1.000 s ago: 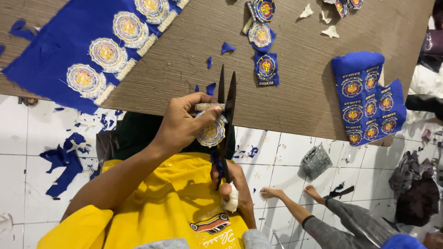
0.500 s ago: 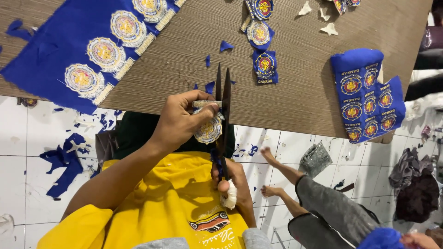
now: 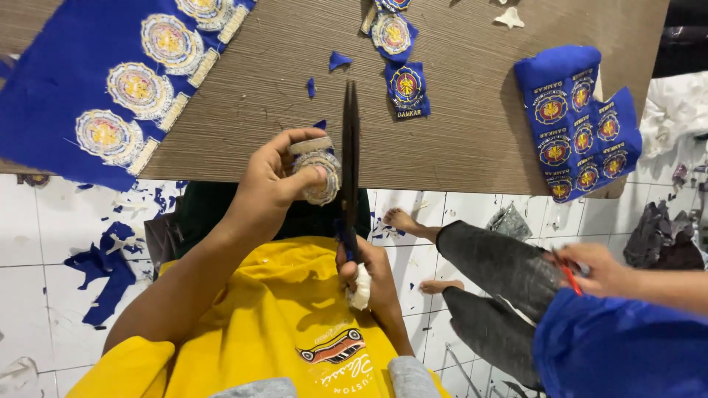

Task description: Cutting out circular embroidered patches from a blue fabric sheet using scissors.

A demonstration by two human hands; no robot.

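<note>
Pinched between the fingers of the left hand (image 3: 276,177), a round embroidered patch (image 3: 318,175) is held over the table edge (image 3: 442,180) beside black scissors (image 3: 349,158) gripped in the closed right hand (image 3: 366,274), with blue patch fabric (image 3: 88,81), cut patches (image 3: 405,85) and a neighbour's hand (image 3: 601,269) nearby.

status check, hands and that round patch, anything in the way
Left hand pinching round embroidered patch. Right hand on scissors, blades upright beside patch. Co-worker's legs close on right, not blocking.

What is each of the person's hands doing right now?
Left hand: closed on a round embroidered patch.
Right hand: closed on the handles of the scissors, blades together.
</note>
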